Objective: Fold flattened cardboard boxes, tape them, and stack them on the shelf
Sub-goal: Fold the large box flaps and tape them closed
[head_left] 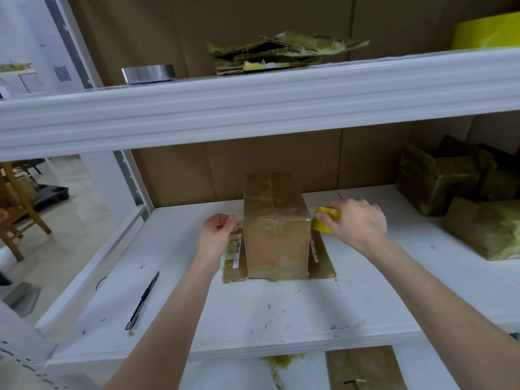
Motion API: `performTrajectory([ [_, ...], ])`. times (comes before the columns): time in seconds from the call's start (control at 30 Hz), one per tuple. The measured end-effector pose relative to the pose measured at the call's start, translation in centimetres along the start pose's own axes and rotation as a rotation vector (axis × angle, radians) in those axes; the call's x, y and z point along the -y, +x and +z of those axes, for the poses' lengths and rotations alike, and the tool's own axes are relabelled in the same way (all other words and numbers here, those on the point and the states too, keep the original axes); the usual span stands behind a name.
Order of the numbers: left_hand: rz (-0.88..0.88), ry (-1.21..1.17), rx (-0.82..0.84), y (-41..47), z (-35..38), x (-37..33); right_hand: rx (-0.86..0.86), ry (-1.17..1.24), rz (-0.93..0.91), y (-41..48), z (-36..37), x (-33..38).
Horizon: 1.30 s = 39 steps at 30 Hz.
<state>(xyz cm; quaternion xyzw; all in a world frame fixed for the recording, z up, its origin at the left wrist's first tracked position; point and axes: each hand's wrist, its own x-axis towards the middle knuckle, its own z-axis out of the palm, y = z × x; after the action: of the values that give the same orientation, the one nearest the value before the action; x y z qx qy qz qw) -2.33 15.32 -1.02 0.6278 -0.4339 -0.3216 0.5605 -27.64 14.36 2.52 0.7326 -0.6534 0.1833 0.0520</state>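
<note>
Head view: I see a folded cardboard box (274,226) standing upright on the white shelf board (365,291), roughly mid-board, nearer the back edge than the front. Its lower flaps lie splayed flat on the board to the L and R of it. Clear tape (277,218) runs across the box's top front edge, w/ older yellowish tape residue over the top seam.

My left hand (218,230) is at the box's L side, fingers pinched together on the free end of the tape, touching the box's upper L corner. My right hand (356,222) is just beside the box's R side, closed round a yellow tape roll (323,219); the strip looks stretched from roll across the box to the L hand. Hands are apart, box between them.

A black utility knife (142,301) lies near the front L corner of the board, well apart from the box. Worn taped boxes (455,192) sit at the R end. Shelf above carries a silver tape roll (147,74) and flattened cardboard (278,56).
</note>
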Motion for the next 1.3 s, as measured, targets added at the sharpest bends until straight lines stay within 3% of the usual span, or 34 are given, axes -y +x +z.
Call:
performTrajectory([
  [0.17,-0.178,-0.178,0.079,0.7,1.4,2.1,0.110,0.063,-0.006,1.0,1.5,0.5],
  [0.43,-0.201,-0.102,-0.033,0.9,2.0,2.4,0.158,0.069,-0.012,1.8,1.8,0.8],
  [0.5,-0.001,0.100,-0.178,0.7,1.4,2.4,0.155,0.075,-0.016,1.9,1.9,0.7],
  [0.57,0.415,0.378,-0.313,-0.1,1.1,1.9,0.151,0.089,-0.010,2.1,2.1,0.6],
  [0.63,0.807,0.537,-0.273,-1.0,2.4,1.4,0.148,0.094,-0.009,2.2,2.2,0.5],
  [0.7,0.987,0.718,-0.125,-1.7,4.4,1.3,0.141,0.094,-0.020,2.3,2.3,0.6],
  [0.8,1.001,1.012,-0.040,-1.5,5.9,1.8,0.218,0.141,-0.064,2.3,2.2,-0.2],
  [0.97,1.020,1.050,-0.076,-1.1,5.7,2.2,0.412,0.518,-0.123,1.9,1.6,-3.5],
  [1.2,1.076,1.062,-0.102,-1.3,5.5,2.1,0.208,0.191,-0.060,2.0,1.9,-4.5],
  [1.3,1.049,1.079,-0.083,-1.4,5.3,2.1,0.169,0.200,-0.029,1.9,2.2,-4.7],
])
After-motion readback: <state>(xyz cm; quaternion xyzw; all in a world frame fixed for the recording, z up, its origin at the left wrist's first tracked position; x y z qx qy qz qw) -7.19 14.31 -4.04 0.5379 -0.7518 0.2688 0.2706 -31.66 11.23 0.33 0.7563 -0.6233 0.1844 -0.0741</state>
